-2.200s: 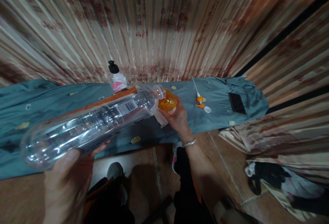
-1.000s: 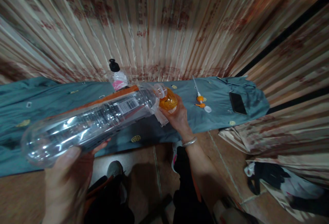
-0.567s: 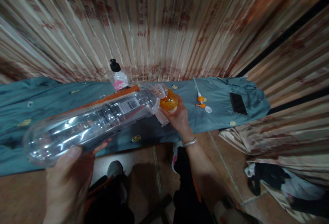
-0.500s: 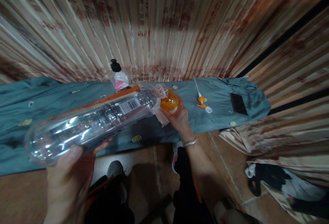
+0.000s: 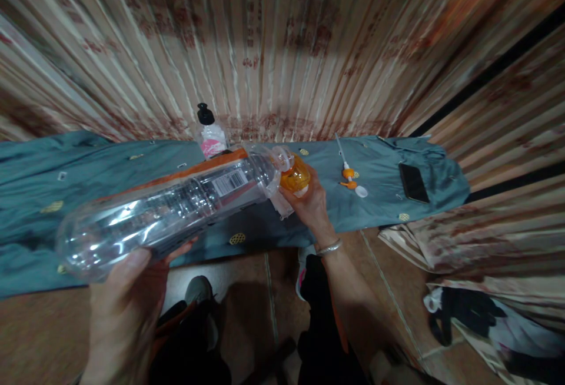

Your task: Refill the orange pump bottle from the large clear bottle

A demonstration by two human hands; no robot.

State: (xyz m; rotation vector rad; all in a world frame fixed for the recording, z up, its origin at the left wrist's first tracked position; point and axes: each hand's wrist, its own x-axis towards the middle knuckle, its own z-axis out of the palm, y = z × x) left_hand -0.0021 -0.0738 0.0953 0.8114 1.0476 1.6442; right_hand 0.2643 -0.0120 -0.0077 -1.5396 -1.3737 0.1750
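My left hand (image 5: pixel 132 285) is closed around the lower part of a large clear plastic bottle (image 5: pixel 176 208). The bottle lies tilted nearly level, its neck pointing right and a little up. Its mouth meets a small orange translucent bottle (image 5: pixel 295 176). My right hand (image 5: pixel 312 205) wraps the orange bottle from the right; the fingers behind it are partly hidden. Whether liquid passes between the two mouths I cannot tell. To the right of my right hand, an orange pump head (image 5: pixel 348 178) with a long white tube lies on the teal cloth (image 5: pixel 375 155), beside a small clear cap (image 5: pixel 361 191).
A clear bottle with a black cap and pink label (image 5: pixel 213 138) stands at the back, behind the large bottle. A black phone (image 5: pixel 414 183) lies at the right end of the cloth. A pleated curtain (image 5: pixel 282 49) rises behind. Clothes (image 5: pixel 481 320) hang or lie at lower right.
The view has shifted slightly, so everything sits a little further right. Both hands keep hold of their bottles, mouths together, and the large bottle keeps about the same tilt.
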